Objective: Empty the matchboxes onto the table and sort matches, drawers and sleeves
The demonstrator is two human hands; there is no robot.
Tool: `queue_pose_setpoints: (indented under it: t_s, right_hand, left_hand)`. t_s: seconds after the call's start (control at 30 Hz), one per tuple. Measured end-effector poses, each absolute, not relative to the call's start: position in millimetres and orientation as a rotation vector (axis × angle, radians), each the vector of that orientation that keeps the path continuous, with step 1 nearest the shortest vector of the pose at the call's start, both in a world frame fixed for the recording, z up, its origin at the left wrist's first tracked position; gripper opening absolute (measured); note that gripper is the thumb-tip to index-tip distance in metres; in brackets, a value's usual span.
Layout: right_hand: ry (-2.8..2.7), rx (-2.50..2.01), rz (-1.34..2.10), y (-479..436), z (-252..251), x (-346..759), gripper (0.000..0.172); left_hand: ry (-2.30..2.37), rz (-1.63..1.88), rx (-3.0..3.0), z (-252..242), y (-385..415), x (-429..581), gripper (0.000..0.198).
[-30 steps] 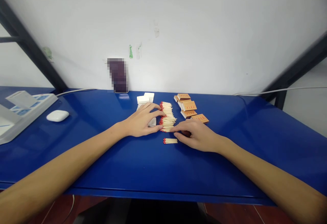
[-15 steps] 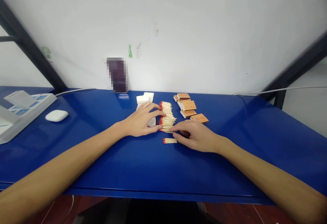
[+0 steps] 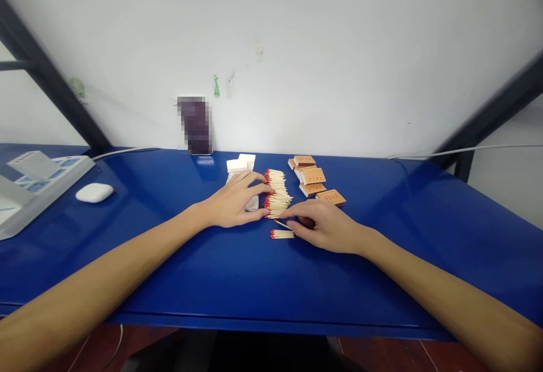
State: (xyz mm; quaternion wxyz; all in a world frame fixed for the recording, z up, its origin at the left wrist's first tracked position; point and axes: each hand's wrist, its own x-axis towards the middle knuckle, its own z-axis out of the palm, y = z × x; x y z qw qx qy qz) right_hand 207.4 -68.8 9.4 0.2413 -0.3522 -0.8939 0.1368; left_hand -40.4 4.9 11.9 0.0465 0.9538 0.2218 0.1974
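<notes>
A pile of red-headed matches point(image 3: 278, 194) lies on the blue table, heads to the left. My left hand point(image 3: 235, 198) is open, fingers spread, fingertips and thumb resting against the heads' side of the pile. Under and behind it are white matchbox trays point(image 3: 237, 165), partly hidden. At the pile's near right, my right hand point(image 3: 324, 225) has thumb and index finger close together on the tail of a single match point(image 3: 281, 224), which slants just off the pile. Nearer me lies a small neat group of matches point(image 3: 282, 234), heads left, beside the right thumb.
Several orange matchboxes point(image 3: 314, 176) lie behind my right hand. A phone-like dark object point(image 3: 197, 126), blurred out, leans on the wall. At the left are a white earphone case point(image 3: 94, 193) and a power strip point(image 3: 46, 191). A white cable point(image 3: 479, 148) runs along the right.
The single match has come away from the pile's near edge toward me and now slants, its head apart from the others. My left hand has stayed in place.
</notes>
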Motion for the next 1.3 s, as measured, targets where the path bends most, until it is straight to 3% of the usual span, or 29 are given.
queue_pose_setpoints:
  t_s: [0.27,1.3]
  right_hand:
    - [-2.437,-1.004,0.351,-68.4,8.5,208.1,0.031]
    - [-2.467,-1.005,0.38,-67.8,10.4,206.7,0.024]
  left_hand:
    - [0.679,0.588,2.91,11.3,5.4,-40.8,0.045]
    - [0.689,0.571,2.897,12.2,5.1,-40.2,0.048]
